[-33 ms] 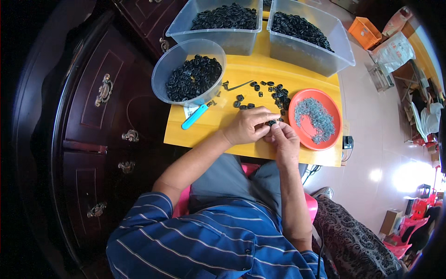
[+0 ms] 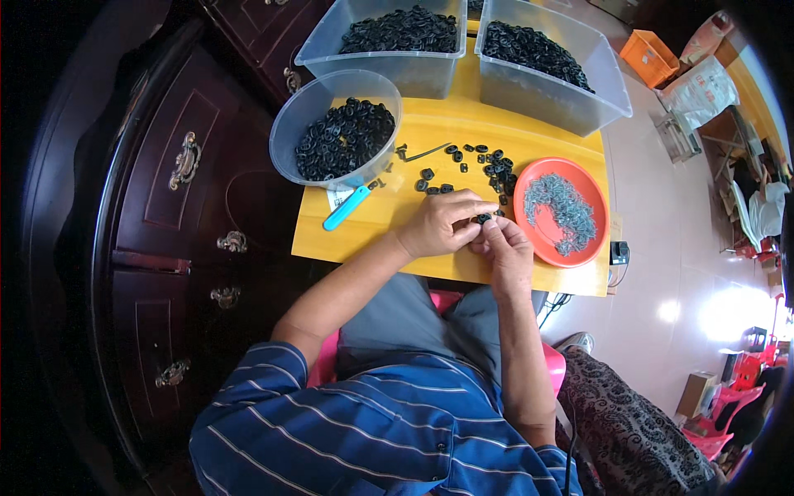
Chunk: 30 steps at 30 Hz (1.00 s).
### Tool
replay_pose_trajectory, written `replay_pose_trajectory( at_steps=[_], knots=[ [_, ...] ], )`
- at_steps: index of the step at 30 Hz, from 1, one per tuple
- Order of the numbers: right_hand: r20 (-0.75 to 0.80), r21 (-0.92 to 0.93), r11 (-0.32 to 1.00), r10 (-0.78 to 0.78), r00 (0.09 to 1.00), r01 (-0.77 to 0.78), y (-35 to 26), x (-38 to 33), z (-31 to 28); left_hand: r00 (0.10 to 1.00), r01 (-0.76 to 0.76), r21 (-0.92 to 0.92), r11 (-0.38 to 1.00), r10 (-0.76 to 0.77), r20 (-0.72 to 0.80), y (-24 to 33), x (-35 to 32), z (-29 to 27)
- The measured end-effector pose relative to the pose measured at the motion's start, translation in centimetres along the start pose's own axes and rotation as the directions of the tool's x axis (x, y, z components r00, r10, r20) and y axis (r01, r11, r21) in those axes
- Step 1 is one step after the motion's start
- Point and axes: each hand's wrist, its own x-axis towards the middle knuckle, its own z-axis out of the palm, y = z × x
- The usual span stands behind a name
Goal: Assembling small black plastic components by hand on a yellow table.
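Close to the table's front edge, my left hand (image 2: 442,224) and my right hand (image 2: 505,250) meet at the fingertips. Pinched between them is a small black plastic piece (image 2: 484,219), partly covered by the fingers. Just right of my right hand sits a round red plate (image 2: 602,217) bearing a heap of thin, shiny metal pins (image 2: 565,207). Loose black oval pieces with holes (image 2: 496,165) lie scattered beyond my fingers, some against the plate. Whether a pin is in the held piece is hidden.
A round clear tub (image 2: 285,153) of black pieces stands on the yellow table (image 2: 380,236) at left, a turquoise-handled tool (image 2: 346,207) before it. Two large clear bins (image 2: 422,70) with black pieces stand behind. A dark wooden cabinet (image 2: 157,215) borders the left side.
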Motion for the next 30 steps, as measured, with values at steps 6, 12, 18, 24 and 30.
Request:
replay_pose_trajectory(
  at_steps=[6,12,18,24,30],
  knots=[
    [-0.02,0.077,0.996,0.041,0.999,-0.039,0.2,0.2,-0.3,0.998,0.024,0.001,1.0,-0.024,0.052,-0.2,0.0,-0.1],
    [-0.021,0.086,0.996,0.02,1.0,-0.018,0.5,0.2,-0.6,0.997,0.05,-0.047,0.998,-0.048,0.054,0.2,0.2,-0.2],
    [-0.045,0.069,0.997,0.041,0.998,-0.038,0.0,0.0,0.1,0.998,0.023,-0.028,0.999,-0.022,0.05,-0.4,0.0,0.0],
    [-0.028,0.035,0.999,-0.001,1.0,0.002,0.6,0.1,-0.3,0.998,0.027,0.071,0.997,-0.031,0.054,1.1,0.2,-0.6],
    [0.001,-0.103,0.992,-0.074,0.997,0.074,0.5,-0.7,0.3,0.991,0.056,0.233,0.971,-0.084,0.108,1.6,-0.5,-1.6]
  ],
)
